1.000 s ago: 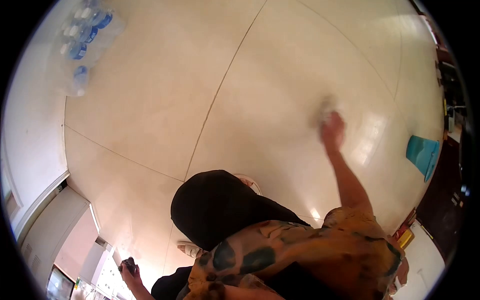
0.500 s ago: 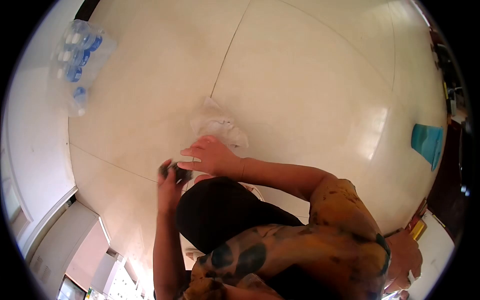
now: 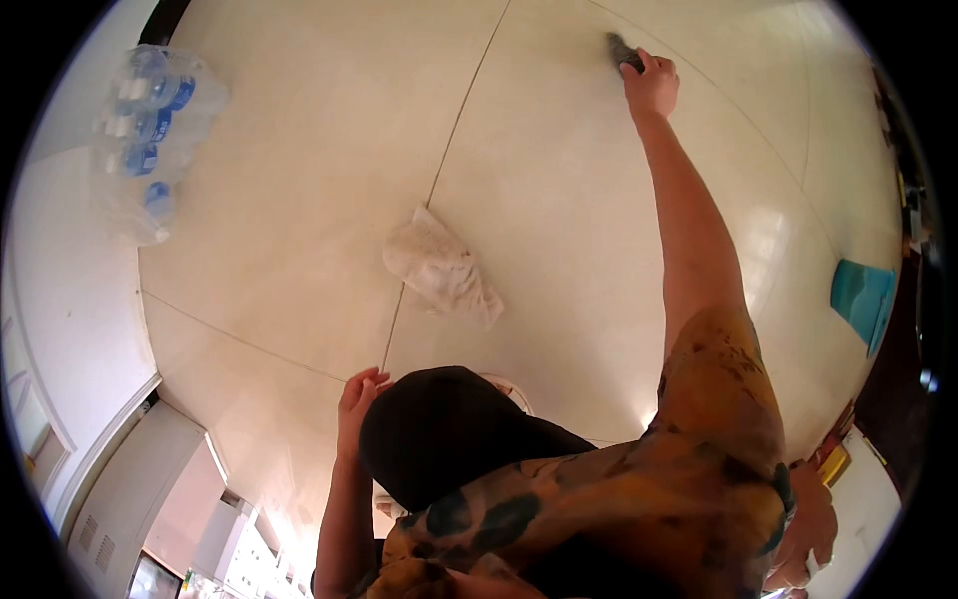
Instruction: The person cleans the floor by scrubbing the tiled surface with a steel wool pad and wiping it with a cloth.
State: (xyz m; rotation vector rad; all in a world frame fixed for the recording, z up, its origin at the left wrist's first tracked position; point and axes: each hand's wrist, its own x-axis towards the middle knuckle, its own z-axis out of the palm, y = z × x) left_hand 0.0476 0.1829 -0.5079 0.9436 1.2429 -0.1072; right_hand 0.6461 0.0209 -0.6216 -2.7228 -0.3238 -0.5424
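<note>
- One dark, mottled pad (image 3: pixel 626 54) is pinched between thumb and fingers of the right hand (image 3: pixel 654 92), arm outstretched over the pale floor (image 3: pixel 539 180).
- Likely light and pliable, the pad looks best gripped across its back, fingertips clear of its far end.
- Crumpled on the floor between both hands, a pale cloth (image 3: pixel 437 262) appears soft and limp; a bunched fold offers the surest hold.
- Fingers loosely bent, the left hand (image 3: pixel 357 399) is beside a black-clad knee (image 3: pixel 429 424); whether it pinches anything cannot be told.
</note>
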